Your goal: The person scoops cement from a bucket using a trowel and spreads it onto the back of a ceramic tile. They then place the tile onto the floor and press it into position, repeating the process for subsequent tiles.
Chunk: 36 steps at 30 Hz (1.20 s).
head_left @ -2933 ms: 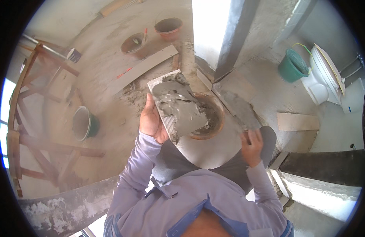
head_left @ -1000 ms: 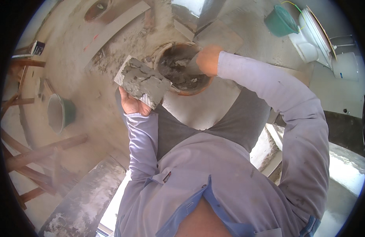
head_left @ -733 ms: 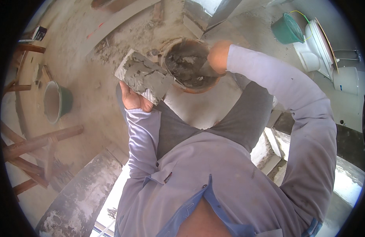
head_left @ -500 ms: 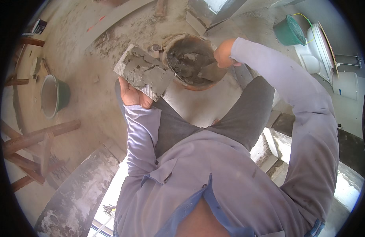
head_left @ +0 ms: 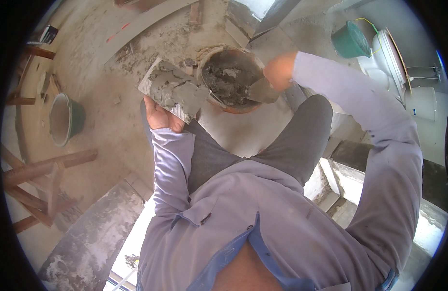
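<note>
- The tile (head_left: 145, 85) is lying in the left hand (head_left: 161, 119), above the floor, its right end reaching close to the left rim of the orange bucket (head_left: 239, 110); whether they are touching, I cannot tell.
- Grey mortar (head_left: 179, 89) is covering most of the tile's upper face, leaving pale strips showing at its upper-left and lower edges.
- The left hand is supporting the tile from below, palm up and partly curled, the thumb lying by the left edge.
- The right hand (head_left: 278, 72) is curling closed, apparently around the handle of a trowel (head_left: 262, 93), whose blade is crossing the bucket's right rim.
- The mortar is looking ragged and cracked, so tipping the tile could be enough to slide it off an edge. One palm is carrying everything, so knocking the rim could dislodge it.
- Farther left, a green bucket (head_left: 77, 119) is standing on the floor near a wooden trestle (head_left: 54, 167).
- The left fingertips are hiding beneath the tile; the blurred right fist is concealing the trowel's handle; a reddish container (head_left: 139, 5) is being cut off at the top.
</note>
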Tool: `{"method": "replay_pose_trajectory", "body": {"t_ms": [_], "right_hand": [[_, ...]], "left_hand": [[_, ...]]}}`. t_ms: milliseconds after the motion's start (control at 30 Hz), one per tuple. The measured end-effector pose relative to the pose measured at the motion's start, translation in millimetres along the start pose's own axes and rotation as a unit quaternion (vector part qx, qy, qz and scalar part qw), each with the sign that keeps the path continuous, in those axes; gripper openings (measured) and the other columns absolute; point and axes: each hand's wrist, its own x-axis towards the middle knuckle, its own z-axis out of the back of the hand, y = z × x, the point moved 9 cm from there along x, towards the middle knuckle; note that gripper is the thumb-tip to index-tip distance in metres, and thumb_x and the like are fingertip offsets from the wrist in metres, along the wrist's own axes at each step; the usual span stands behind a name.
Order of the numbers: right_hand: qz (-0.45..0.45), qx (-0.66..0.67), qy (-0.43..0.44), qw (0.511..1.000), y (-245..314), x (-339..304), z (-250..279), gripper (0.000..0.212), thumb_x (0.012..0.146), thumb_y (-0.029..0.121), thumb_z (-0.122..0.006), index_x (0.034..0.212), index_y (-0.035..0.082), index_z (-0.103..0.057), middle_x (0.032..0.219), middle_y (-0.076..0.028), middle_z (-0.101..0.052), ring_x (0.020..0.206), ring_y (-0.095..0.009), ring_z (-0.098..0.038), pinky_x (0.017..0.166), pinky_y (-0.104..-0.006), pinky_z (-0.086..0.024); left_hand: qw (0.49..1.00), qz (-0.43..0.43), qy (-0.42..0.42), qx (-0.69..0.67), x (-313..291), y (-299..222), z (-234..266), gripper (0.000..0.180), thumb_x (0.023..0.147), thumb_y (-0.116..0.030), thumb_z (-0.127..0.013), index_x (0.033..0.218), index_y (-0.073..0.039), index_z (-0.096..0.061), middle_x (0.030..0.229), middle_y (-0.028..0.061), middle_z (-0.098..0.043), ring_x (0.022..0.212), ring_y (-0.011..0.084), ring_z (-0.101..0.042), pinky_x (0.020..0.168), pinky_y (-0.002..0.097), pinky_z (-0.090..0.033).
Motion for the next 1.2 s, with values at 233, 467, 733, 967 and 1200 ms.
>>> {"method": "replay_pose_trajectory", "body": {"t_ms": [233, 467, 733, 967, 1200], "right_hand": [[-0.047, 0.138, 0.022, 0.989, 6, 27, -2, 0.026, 0.085, 0.021, -0.055, 0.078, -0.002, -0.065, 0.075, -0.015, -0.068, 0.065, -0.028, -0.066, 0.060, -0.0394, -0.054], [-0.031, -0.041, -0.250, 0.967, 51, -55, 51, 0.007, 0.071, 0.011, -0.067, 0.072, 0.008, -0.073, 0.072, -0.010, -0.069, 0.074, -0.030, -0.069, 0.061, -0.0390, -0.055], [-0.093, 0.034, -0.232, 0.968, 29, 42, 4, 0.023, 0.081, 0.015, -0.056, 0.093, 0.010, -0.075, 0.093, -0.010, -0.072, 0.088, -0.029, -0.070, 0.073, -0.0394, -0.055], [-0.039, -0.054, -0.286, 0.956, 44, -32, 36, 0.011, 0.072, 0.010, -0.062, 0.073, 0.008, -0.073, 0.072, -0.013, -0.067, 0.074, -0.031, -0.068, 0.061, -0.0413, -0.053], [-0.072, -0.030, -0.296, 0.952, 16, 17, 20, 0.015, 0.075, 0.011, -0.061, 0.082, 0.009, -0.074, 0.081, -0.009, -0.070, 0.079, -0.028, -0.069, 0.062, -0.0371, -0.055]], "left_hand": [[0.999, 0.021, 0.019, -0.034, 8, 20, -10, 0.063, 0.101, -0.050, -0.027, 0.142, -0.003, -0.036, 0.143, 0.0182, -0.043, 0.129, 0.0409, -0.042, 0.106, 0.0583, -0.036], [1.000, -0.004, -0.001, 0.000, 1, 2, -3, 0.062, 0.102, -0.049, -0.026, 0.142, -0.003, -0.035, 0.143, 0.0182, -0.042, 0.129, 0.0416, -0.042, 0.106, 0.0587, -0.036], [0.999, 0.009, 0.017, -0.037, 8, 19, -14, 0.062, 0.102, -0.048, -0.026, 0.142, -0.002, -0.035, 0.143, 0.0186, -0.043, 0.128, 0.0415, -0.043, 0.106, 0.0576, -0.037], [1.000, -0.004, -0.019, -0.005, 0, -2, 2, 0.063, 0.102, -0.049, -0.025, 0.142, -0.002, -0.035, 0.142, 0.0191, -0.043, 0.128, 0.0418, -0.043, 0.106, 0.0568, -0.037], [0.999, 0.006, -0.031, -0.007, 1, 11, -10, 0.064, 0.102, -0.049, -0.023, 0.143, -0.002, -0.034, 0.143, 0.0197, -0.041, 0.128, 0.0425, -0.043, 0.106, 0.0576, -0.036]]}}
